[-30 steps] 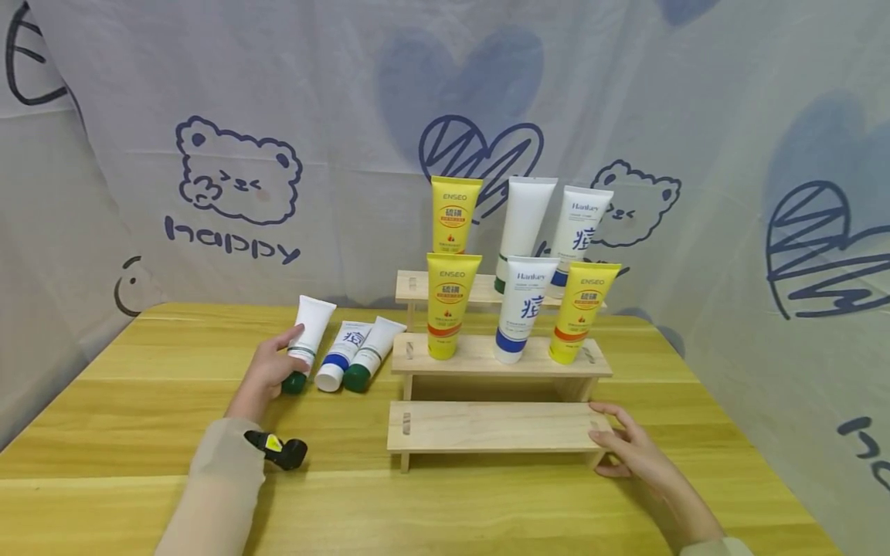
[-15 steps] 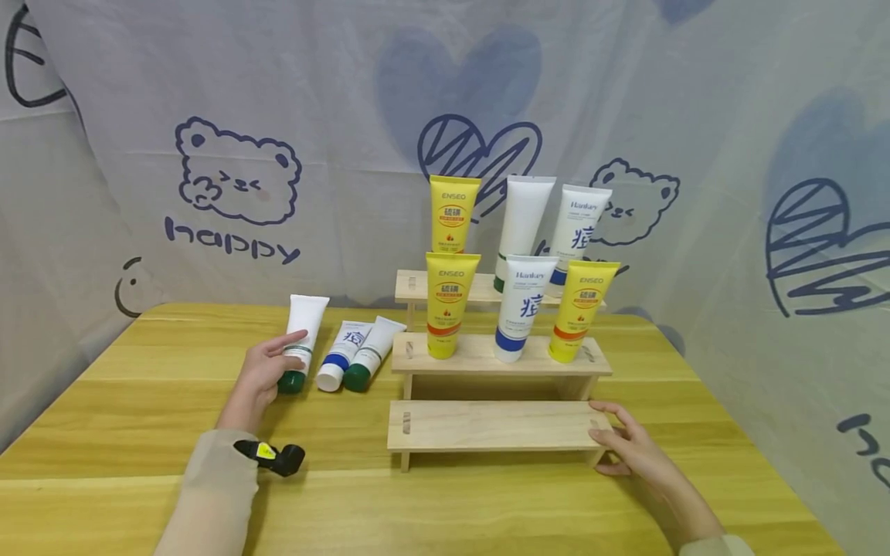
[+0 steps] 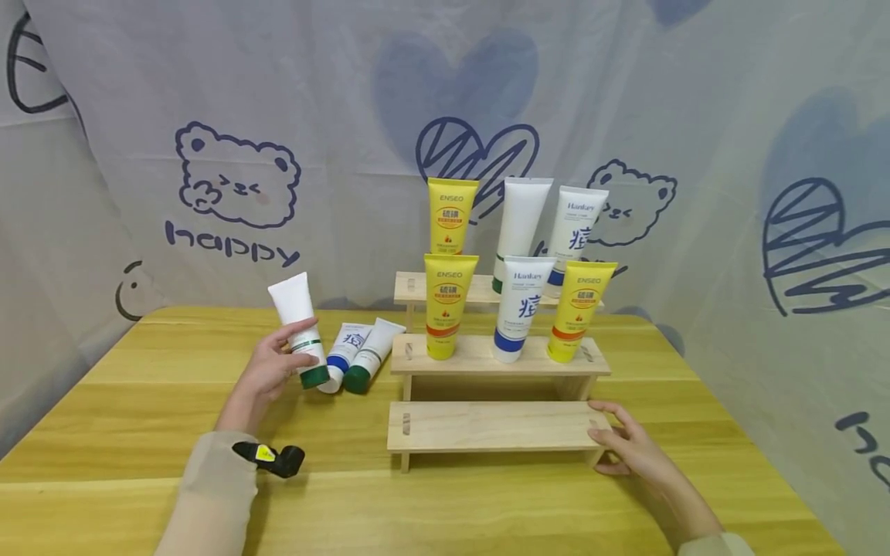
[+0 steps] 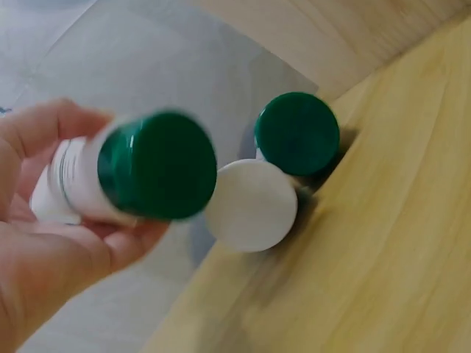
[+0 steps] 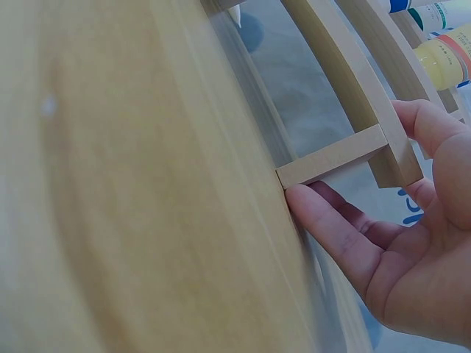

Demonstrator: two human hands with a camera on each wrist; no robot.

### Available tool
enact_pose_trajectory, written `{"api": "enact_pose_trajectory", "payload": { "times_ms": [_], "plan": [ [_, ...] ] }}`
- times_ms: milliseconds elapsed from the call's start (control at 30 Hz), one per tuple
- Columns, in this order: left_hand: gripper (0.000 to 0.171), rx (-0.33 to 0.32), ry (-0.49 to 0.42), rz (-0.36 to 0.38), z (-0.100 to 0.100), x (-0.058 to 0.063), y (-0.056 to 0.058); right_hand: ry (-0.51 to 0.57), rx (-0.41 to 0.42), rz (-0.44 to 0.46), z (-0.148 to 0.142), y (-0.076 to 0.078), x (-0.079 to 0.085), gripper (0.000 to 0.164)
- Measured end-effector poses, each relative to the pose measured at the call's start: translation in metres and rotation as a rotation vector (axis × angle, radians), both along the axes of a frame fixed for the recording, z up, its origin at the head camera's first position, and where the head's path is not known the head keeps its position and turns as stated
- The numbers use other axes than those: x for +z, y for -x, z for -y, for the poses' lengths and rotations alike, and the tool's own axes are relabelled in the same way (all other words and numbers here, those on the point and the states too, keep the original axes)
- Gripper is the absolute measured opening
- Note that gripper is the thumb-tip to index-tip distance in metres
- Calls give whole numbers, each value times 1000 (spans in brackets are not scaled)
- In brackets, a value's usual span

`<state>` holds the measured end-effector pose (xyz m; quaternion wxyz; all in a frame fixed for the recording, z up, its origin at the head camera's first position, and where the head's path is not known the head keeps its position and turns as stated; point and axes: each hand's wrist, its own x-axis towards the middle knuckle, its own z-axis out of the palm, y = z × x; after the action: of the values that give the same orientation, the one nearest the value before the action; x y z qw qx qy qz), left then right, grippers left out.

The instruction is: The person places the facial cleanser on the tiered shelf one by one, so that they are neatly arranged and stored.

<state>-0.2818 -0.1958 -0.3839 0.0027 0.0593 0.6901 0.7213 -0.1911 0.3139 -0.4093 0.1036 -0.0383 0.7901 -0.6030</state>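
My left hand (image 3: 273, 367) grips a white squeeze tube (image 3: 297, 318) with a green cap, lifted and tilted with its cap down to the right. In the left wrist view its green cap (image 4: 165, 165) points at the camera, thumb and fingers around the tube's body. Right beside it lie a white-capped tube (image 3: 349, 349) with blue lettering and another green-capped tube (image 3: 375, 347). My right hand (image 3: 636, 448) holds the right end of the lowest step of a wooden display stand (image 3: 497, 426). In the right wrist view its fingers (image 5: 331, 228) are at the step's leg and end.
On the middle step stand two yellow tubes, one left (image 3: 450, 309) and one right (image 3: 580, 313), with a white-and-blue tube (image 3: 523, 309) between. Behind, the top step bears a yellow (image 3: 452, 216) and two white tubes (image 3: 521, 224). A printed curtain (image 3: 348, 154) hangs behind the table (image 3: 334, 494).
My left hand has raised the green-capped tube off the table, its top swinging left and its cap swinging right toward the lying tubes. My right hand stays on the stand.
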Motion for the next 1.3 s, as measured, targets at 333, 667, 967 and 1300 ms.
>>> {"api": "enact_pose_trajectory", "payload": {
  "times_ms": [333,667,967,1300],
  "plan": [
    [86,-127,120,-209,-10,20,-9,19,2,13,-1,0,-1,48],
    [79,-157,93,-299,-28,47,-23,34,11,19,-1,0,-1,48],
    [82,-206,57,-405,-48,59,-38,40,-3,22,-1,0,-1,44],
    [83,-188,46,-491,-75,57,-49,17,5,11,0,0,-1,52]
  ]
}}
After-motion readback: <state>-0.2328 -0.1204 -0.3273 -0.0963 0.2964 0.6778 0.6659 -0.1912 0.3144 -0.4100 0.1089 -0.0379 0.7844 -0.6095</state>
